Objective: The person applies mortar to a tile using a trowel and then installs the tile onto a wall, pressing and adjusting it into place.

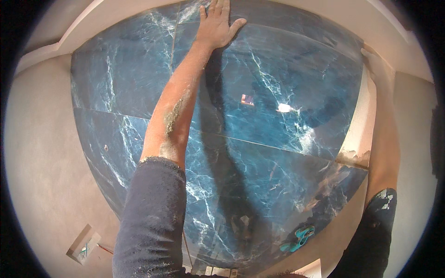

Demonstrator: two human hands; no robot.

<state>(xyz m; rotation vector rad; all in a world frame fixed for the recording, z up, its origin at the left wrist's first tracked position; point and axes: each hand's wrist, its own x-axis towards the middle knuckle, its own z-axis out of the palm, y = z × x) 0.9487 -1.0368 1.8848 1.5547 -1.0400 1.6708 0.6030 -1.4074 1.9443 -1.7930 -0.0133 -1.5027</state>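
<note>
Large glossy dark-blue tiles [287, 60] with white marble veins fill the middle of the head view, with thin straight joints between them. My left hand [215, 25] lies flat on the upper tile near its far edge, thumb and fingers spread. Grey dried material clings to that forearm. At the tiles' far right edge, my right hand [373, 60] touches the upper corner. Its fingers look stretched out, though they are pale and partly washed out. A small reddish label [247, 99] and a white patch [284, 108] show on the tile between my arms.
Beige plastered surfaces border the tiles, with a curved ledge [46, 53] at the far left. A rectangular recess [83, 244] with thin wires is at lower left. A turquoise looped object [299, 238], kind unclear, appears at lower right. A rough broken strip [357, 155] runs along the right edge.
</note>
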